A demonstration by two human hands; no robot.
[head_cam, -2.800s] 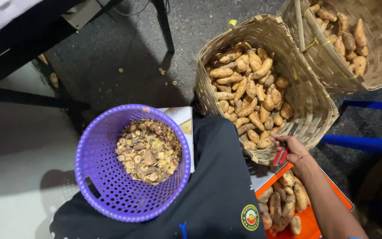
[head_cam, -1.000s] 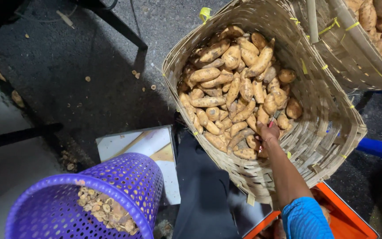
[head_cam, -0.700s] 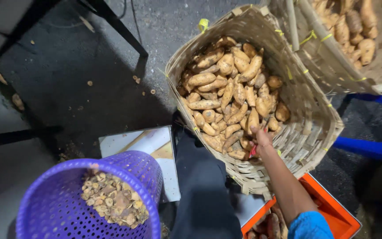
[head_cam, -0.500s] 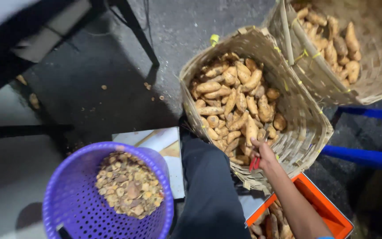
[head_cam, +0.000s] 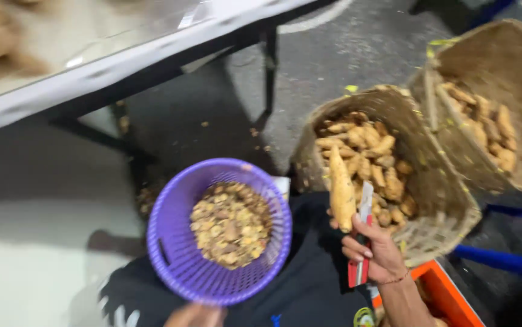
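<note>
My right hand (head_cam: 375, 253) grips a long pale sweet potato (head_cam: 341, 189) held upright, together with a knife (head_cam: 364, 209) that has a white blade and a red handle. Hand and tuber hover over the near rim of a woven basket (head_cam: 449, 203) filled with several sweet potatoes. A purple plastic basket (head_cam: 170, 212) rests on my dark-clothed lap and holds brown cut scraps (head_cam: 231, 224). Only a sliver of my left hand (head_cam: 195, 316) shows at the bottom edge, just below the purple basket; its grip is hidden.
A second woven basket (head_cam: 506, 66) with sweet potatoes leans behind the first at the right. An orange crate (head_cam: 449, 297) sits below my right forearm, with a blue bar (head_cam: 506, 261) beside it. A table with black legs (head_cam: 122, 57) spans the upper left over dark floor.
My right hand has lifted out of the woven basket, now holding a sweet potato along with the knife. The view has swung up and left, bringing the table in.
</note>
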